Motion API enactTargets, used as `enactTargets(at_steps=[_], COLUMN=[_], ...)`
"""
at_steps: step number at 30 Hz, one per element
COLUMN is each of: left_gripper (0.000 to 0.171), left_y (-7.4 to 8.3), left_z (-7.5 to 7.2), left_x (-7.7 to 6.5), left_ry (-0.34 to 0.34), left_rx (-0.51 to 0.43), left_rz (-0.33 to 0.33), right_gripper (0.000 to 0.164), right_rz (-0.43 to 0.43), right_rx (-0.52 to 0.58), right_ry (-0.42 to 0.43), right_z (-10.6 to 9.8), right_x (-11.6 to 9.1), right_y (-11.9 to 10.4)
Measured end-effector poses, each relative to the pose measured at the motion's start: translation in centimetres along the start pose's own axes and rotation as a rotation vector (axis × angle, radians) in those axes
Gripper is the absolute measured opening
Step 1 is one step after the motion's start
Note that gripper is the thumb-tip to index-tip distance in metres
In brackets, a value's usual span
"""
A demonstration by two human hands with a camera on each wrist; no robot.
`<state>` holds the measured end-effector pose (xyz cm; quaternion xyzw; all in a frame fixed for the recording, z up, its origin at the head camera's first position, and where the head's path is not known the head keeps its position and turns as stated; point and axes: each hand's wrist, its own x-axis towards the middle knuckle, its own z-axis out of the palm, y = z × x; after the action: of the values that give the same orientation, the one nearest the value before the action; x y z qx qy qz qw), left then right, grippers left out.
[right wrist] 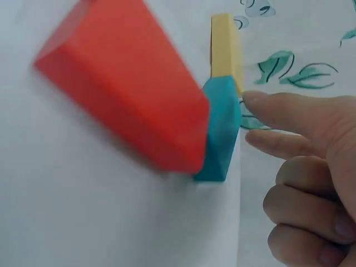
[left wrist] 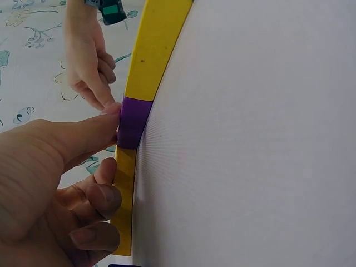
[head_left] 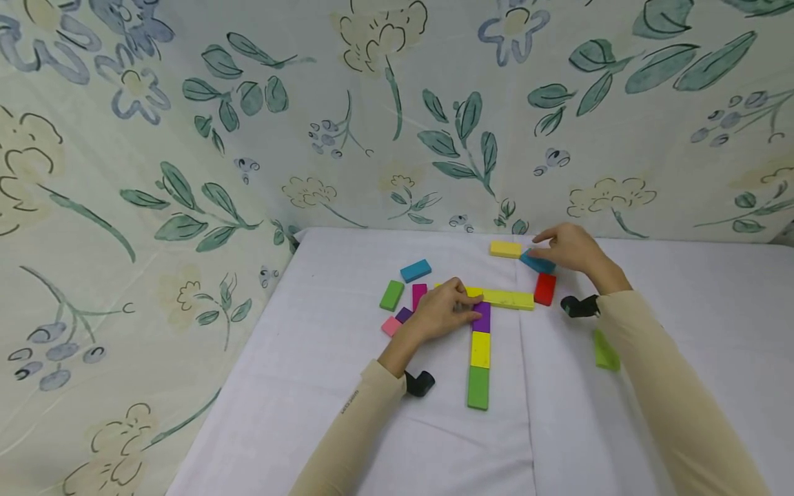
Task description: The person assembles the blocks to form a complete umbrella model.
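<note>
While floral backdrop (head_left: 372, 165) fills top of frame, white cloth (head_left: 279, 386) spans bottom. Right hand (head_left: 572, 249), right of centre: thumb and index finger spread beside blue block (head_left: 537, 264), other fingers curled. Left hand (head_left: 442, 310), centre: thumb touches purple block (head_left: 483, 324); cannot tell whether fingers pinch it. Long yellow row (head_left: 510, 300), centre, runs sideways above purple block, yellow block (head_left: 480, 350) and green block (head_left: 478, 388). Red block (head_left: 545, 289) sits just below blue block, right of row.

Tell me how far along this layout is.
Looks done: the purple-yellow-green column meeting the yellow row. Underway: left grip touches the column's purple block; right grip is at the blue block near the red block. Remaining, perhaps: the pink block, outside both lines.
</note>
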<state>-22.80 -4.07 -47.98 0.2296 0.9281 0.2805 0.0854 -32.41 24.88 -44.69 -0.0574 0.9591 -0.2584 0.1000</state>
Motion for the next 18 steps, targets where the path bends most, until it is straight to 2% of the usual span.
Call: enactTargets(at_steps=[8, 18], left_gripper=[0.04, 0.04], left_y=[0.4, 0.6], left_z=[-0.5, -0.3], left_x=[-0.3, -0.3], left_ry=[-0.004, -0.004], left_rx=[-0.024, -0.022], left_rz=[-0.029, -0.024], right_gripper=[0.055, 0.051], right_rz=[0.052, 0.064], right_rx=[0.111, 0.135], right_ry=[0.005, 0.057], right_z=[0.3, 1.3], right_x=[-2.0, -2.1], right_y=[2.4, 2.1])
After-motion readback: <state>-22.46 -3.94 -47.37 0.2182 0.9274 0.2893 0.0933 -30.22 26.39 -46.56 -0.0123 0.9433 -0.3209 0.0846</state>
